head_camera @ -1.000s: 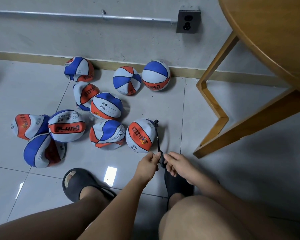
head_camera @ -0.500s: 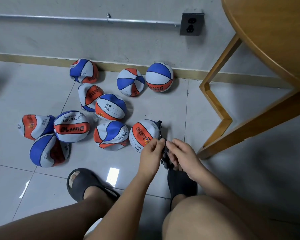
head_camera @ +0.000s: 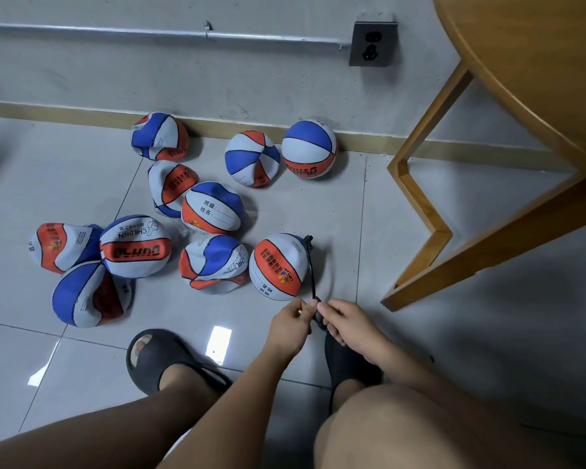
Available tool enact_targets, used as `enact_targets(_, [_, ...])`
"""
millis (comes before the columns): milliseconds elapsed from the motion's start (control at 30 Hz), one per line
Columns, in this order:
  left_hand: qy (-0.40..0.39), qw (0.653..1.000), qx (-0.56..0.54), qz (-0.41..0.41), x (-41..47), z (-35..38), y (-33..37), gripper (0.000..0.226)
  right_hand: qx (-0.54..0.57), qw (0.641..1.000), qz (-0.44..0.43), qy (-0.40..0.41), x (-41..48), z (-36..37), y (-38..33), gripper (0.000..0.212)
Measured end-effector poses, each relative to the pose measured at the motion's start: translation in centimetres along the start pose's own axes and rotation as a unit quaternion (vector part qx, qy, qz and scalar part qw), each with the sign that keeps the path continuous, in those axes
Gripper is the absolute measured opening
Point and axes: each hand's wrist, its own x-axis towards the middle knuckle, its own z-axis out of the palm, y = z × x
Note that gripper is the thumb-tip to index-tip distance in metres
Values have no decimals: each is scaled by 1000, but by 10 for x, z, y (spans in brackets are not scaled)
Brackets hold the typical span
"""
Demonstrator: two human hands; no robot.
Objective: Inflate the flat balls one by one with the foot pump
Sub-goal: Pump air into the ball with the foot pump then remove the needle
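Hands meet just below the round ball (head_camera: 278,265) with the orange stripe, which sits on the gray floor (head_camera: 318,211). The left hand (head_camera: 290,324) pinches the lower end of a thin black hose (head_camera: 311,269) with its fingertips. The right hand (head_camera: 347,321) pinches the same hose end from the other side, so both hands are closed on it and almost touch. The hose runs up from the hands along the right side of that ball to a black tip at the ball's top right.

Left of that ball lie many flat balls, all blue, white and orange. The nearest one (head_camera: 214,264) is crumpled and touches it. Far above it, by the wall, a full round ball (head_camera: 309,148) rests next to a half-flat one (head_camera: 252,158).

Right of the ball stands a wooden table leg (head_camera: 420,194). Below the ball are two feet in black slippers: one (head_camera: 156,358) to the lower left, one (head_camera: 349,367) under the right hand. The pump itself is hidden.
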Motion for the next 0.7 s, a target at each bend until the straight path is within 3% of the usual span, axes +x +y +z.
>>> enact_targets(100, [11,1000,12,18,2,-6,10,50,6,1000,9,6,1,-5,-9,42])
enact_targets(200, [-3,997,-63,53,-2,-15,30,48,65,998,-5,12,-6,-11,-33,42])
enact_targets(400, [33,978,-116,171,-10,-21,64,51,112,989,-92,30,-20,-21,-71,44])
enact_targets(700, [-7,994,-90,59,-11,2,21,45,69,997,-38,-6,-3,-18,-8,54])
